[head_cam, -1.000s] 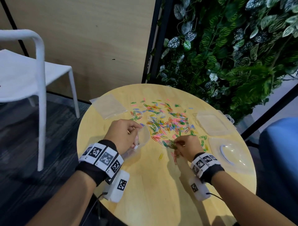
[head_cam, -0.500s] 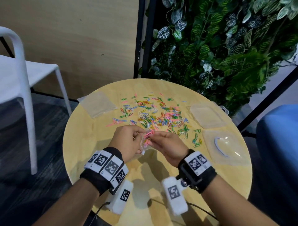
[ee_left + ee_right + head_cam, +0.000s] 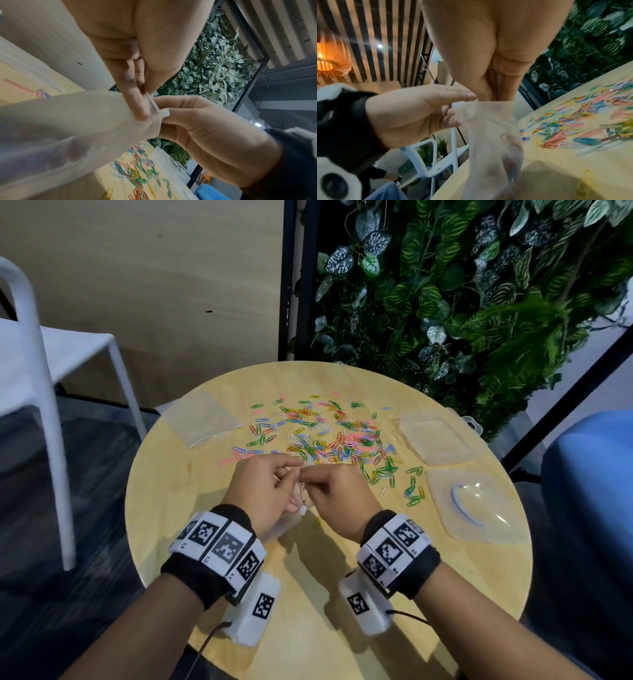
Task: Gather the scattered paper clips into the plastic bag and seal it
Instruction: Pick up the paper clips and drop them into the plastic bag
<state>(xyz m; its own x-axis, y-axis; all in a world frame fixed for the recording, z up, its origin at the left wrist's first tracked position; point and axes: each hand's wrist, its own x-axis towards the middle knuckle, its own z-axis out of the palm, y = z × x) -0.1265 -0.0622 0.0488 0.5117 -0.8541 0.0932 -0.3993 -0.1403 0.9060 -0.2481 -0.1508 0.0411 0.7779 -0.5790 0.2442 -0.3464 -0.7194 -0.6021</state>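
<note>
Both hands meet over the near middle of the round wooden table (image 3: 479, 594): my left hand (image 3: 263, 491) pinches the rim of the plastic bag (image 3: 72, 128) between thumb and fingers, and my right hand (image 3: 337, 498) has its fingertips (image 3: 503, 86) pushed down into the mouth, apparently delivering clips. Whether those fingertips have let go, I cannot tell. Film is thin, frosted and limp, with a stiffer ridged zip strip at the top; a few clips show faintly through it near the bottom. Most paper clips (image 3: 329, 436) — small bent wire, coated in bright colours — lie scattered beyond my hands. Risks, as I judge them: the slack mouth folding shut on my fingers, slick clips spilling past the rim, or a wire end snagging the film — and sealing now would be premature.
</note>
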